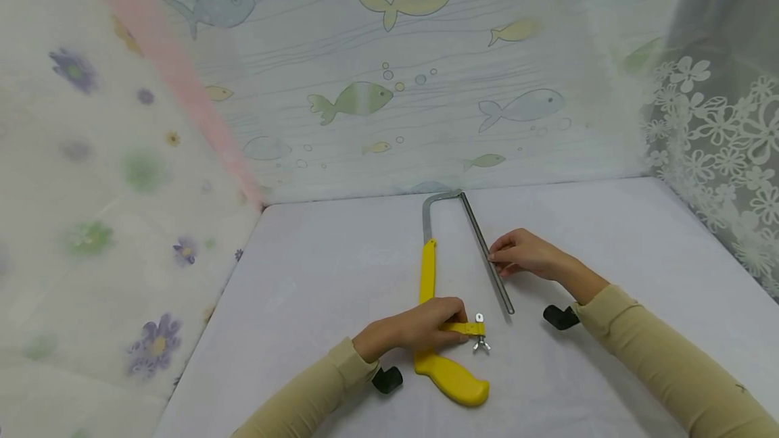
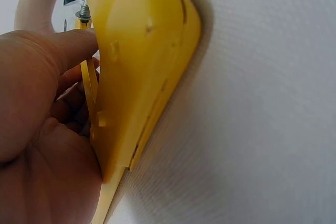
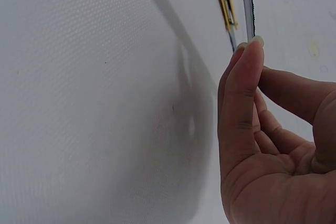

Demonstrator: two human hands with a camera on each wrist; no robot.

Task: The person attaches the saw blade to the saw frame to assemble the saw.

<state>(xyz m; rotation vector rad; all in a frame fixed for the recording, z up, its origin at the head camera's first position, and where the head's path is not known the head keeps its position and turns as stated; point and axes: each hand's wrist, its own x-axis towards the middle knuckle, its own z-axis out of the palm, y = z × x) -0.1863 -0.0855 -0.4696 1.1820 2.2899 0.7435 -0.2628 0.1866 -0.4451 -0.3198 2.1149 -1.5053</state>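
Note:
A hacksaw lies on the white table, its yellow handle (image 1: 450, 377) toward me and its grey metal frame (image 1: 429, 211) at the far end. My left hand (image 1: 420, 330) grips the yellow bar of the handle (image 2: 142, 66) just behind the wing nut (image 1: 481, 343), with the thumb on top. The thin grey blade (image 1: 500, 284) slants from the frame's far corner toward the wing nut, its near end lying free on the table. My right hand (image 1: 523, 253) pinches the blade (image 3: 245, 3) about halfway along, between thumb and fingertips (image 3: 252, 51).
Fish-print sheeting (image 1: 414, 86) closes off the back of the table (image 1: 316, 276). A flowered curtain (image 1: 91, 222) hangs at the left and white lace (image 1: 724, 154) at the right. The table's left edge runs diagonally toward me.

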